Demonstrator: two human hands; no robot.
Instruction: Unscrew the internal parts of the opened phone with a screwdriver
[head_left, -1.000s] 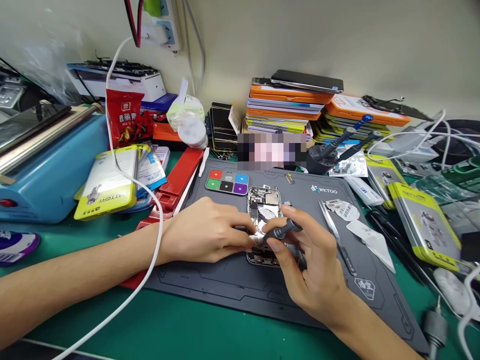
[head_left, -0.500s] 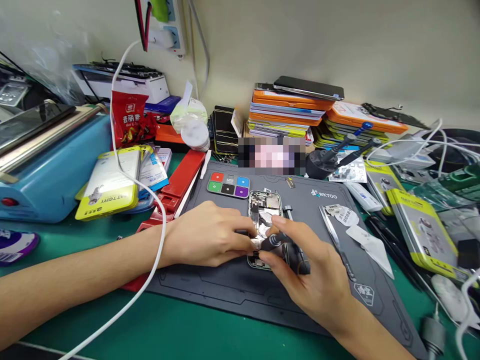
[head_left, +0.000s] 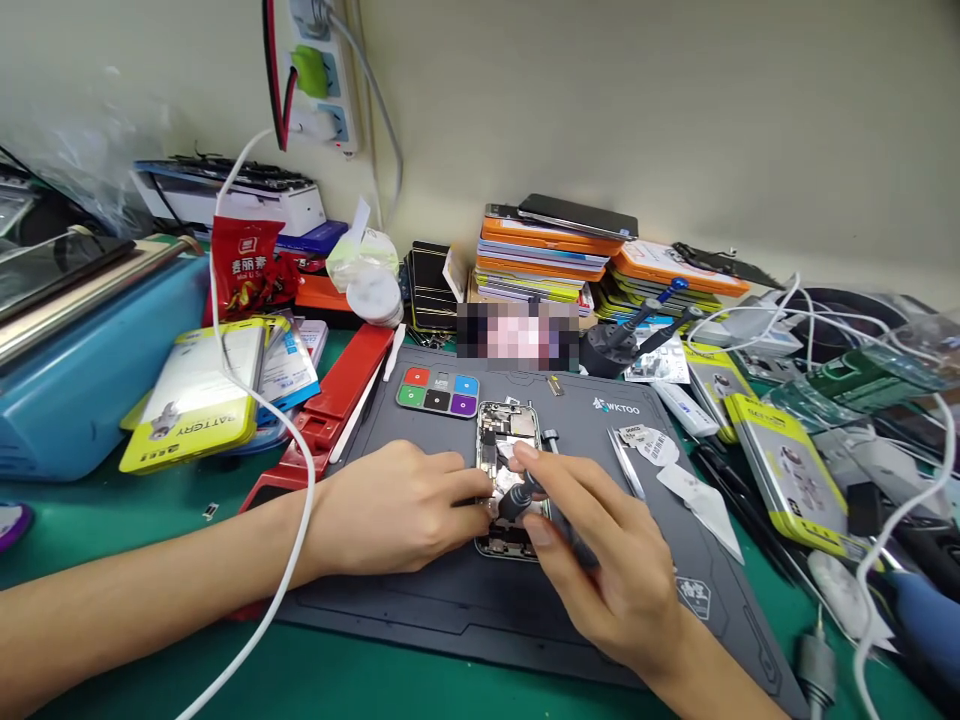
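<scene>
An opened phone (head_left: 528,418) with bare inner parts lies on the dark grey mat (head_left: 390,600). My left hand (head_left: 409,510) reaches over its left edge, fingers bent and pressed on it; the thumb is mostly hidden. Between thumb and fingers, my right hand (head_left: 619,560) pinches a dark screwdriver (head_left: 516,499), tilted with its lower end over the phone close to my left fingertips. The exact contact point is too small to see. A second rod-shaped tool with a round cap (head_left: 551,437) lies right of the phone, partly under my right hand.
Behind the phone sits a colour-blocked pad (head_left: 438,392). Tweezers (head_left: 626,462) and white stickers (head_left: 701,505) lie to the right. A tool holder (head_left: 606,350) and stacked boxes (head_left: 544,235) stand behind. A white cable (head_left: 304,510) hangs across my left forearm.
The view has shifted, so the bench sits lower and further left. My right fingers have shifted on the screwdriver. My left fingertips are slightly further from the phone's middle.
</scene>
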